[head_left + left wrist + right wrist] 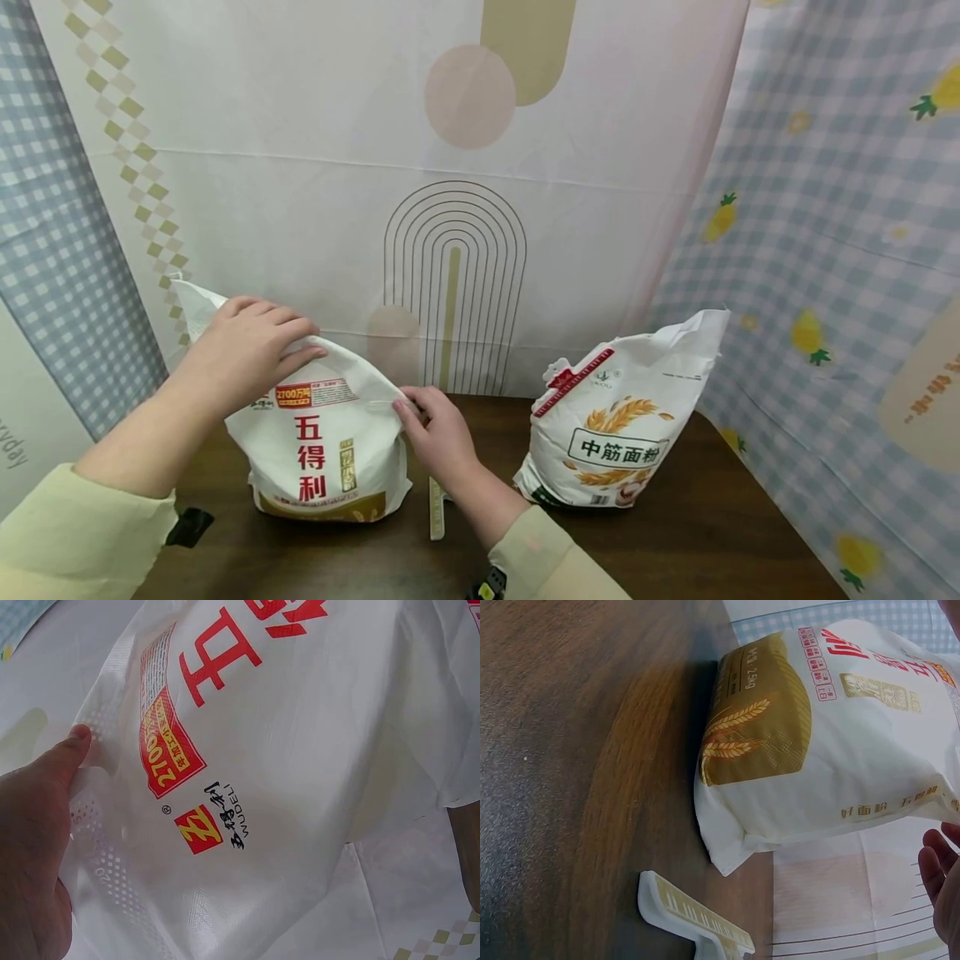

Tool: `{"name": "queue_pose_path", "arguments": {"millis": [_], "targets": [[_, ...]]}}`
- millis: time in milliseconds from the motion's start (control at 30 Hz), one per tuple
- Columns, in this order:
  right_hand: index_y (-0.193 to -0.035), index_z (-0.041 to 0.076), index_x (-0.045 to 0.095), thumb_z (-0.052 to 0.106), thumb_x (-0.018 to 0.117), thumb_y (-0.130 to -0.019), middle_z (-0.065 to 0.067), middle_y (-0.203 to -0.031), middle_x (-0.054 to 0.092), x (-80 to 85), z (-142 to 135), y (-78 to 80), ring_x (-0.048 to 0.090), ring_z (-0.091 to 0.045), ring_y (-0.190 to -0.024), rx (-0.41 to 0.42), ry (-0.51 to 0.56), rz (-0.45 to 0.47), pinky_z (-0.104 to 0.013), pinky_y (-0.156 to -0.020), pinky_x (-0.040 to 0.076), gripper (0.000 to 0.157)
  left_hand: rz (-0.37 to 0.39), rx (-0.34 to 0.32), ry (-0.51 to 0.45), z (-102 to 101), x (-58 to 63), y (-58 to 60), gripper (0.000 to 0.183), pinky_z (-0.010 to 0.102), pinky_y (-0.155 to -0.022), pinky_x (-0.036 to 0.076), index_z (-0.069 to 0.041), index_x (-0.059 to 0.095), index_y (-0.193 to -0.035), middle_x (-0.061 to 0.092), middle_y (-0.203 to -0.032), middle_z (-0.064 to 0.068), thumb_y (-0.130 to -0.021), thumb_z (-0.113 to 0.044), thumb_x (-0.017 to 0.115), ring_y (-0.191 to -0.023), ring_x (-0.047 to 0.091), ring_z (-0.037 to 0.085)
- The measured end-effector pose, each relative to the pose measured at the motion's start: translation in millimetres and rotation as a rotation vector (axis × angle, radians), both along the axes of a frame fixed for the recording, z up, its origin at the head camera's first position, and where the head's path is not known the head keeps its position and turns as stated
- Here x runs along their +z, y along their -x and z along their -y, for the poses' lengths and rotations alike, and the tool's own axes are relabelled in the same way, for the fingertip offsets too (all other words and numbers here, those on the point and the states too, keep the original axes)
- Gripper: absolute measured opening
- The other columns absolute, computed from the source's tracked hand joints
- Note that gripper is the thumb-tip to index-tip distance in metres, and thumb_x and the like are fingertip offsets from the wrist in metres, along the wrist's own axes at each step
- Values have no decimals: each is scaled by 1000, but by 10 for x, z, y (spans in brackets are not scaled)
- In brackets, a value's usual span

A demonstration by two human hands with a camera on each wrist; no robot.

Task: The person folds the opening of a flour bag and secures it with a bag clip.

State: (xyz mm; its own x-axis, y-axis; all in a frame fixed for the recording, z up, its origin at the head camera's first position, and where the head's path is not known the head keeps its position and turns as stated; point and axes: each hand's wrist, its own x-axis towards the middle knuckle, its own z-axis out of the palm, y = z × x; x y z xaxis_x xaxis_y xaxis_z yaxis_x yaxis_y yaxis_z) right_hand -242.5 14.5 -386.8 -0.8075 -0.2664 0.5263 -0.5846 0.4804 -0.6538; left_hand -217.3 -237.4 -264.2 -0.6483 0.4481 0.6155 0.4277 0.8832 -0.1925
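Note:
A white flour bag (367, 433) with red characters and a brown-gold base stands upright on the table at the left. My left hand (251, 346) grips its top edge, fingers over the back and thumb at the front. In the left wrist view this hand (34, 847) holds the perforated strip along that edge. At the top right corner of the bag, my right hand (442, 437) pinches the edge between thumb and fingers. The right wrist view shows the fingers of the right hand (946, 889) at the bag's upper side, partly cut off by the frame.
A white and gold bag clip (437, 510) lies on the brown table (720, 542) right of the bag. A second flour bag (615, 417) leans at the right, with a red sealing clip (573, 383) across its corner. Printed curtains (637, 167) hang behind and at both sides.

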Motion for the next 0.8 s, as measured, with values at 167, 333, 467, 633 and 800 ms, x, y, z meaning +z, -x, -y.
{"name": "queue_pose_path", "arguments": {"millis": [167,333,467,633,800], "targets": [[-111,27,64,43,49,-93,10,-92,57,-16,-37,-18,52,-3,-75,20,30,3,-19,-63,47,28,-9,-4,-8,5,-2,8,20,45,-90,35,-22,66,-91,67,-92,-2,-82,-40,65,-93,59,23],[-111,29,63,45,43,-95,12,-94,58,-86,-119,-32,53,-4,-77,3,21,9,-20,-66,47,30,-11,-5,-17,2,-5,3,20,45,-90,34,-21,67,-91,67,-92,-2,-82,-40,65,-93,59,23],[-111,29,63,45,42,-96,13,-94,58,-181,-187,-25,51,-3,-75,-42,-37,16,-21,-65,45,30,-17,-6,-21,2,-4,-2,21,45,-90,34,-21,67,-91,67,-93,-2,-82,-40,65,-93,59,24],[-111,22,63,42,48,-94,10,-89,57,-317,-274,-23,52,-5,-76,-67,-139,45,-21,-68,46,30,-21,-9,-11,6,4,-7,21,46,-89,35,-21,67,-91,67,-92,-2,-82,-40,65,-93,59,23],[-114,17,61,44,52,-91,3,-94,58,-468,-364,-29,54,-12,-87,-153,-303,108,-28,-73,46,37,-30,-16,-3,6,7,-18,21,46,-88,36,-22,67,-91,67,-93,-1,-82,-40,65,-93,59,23]]}}
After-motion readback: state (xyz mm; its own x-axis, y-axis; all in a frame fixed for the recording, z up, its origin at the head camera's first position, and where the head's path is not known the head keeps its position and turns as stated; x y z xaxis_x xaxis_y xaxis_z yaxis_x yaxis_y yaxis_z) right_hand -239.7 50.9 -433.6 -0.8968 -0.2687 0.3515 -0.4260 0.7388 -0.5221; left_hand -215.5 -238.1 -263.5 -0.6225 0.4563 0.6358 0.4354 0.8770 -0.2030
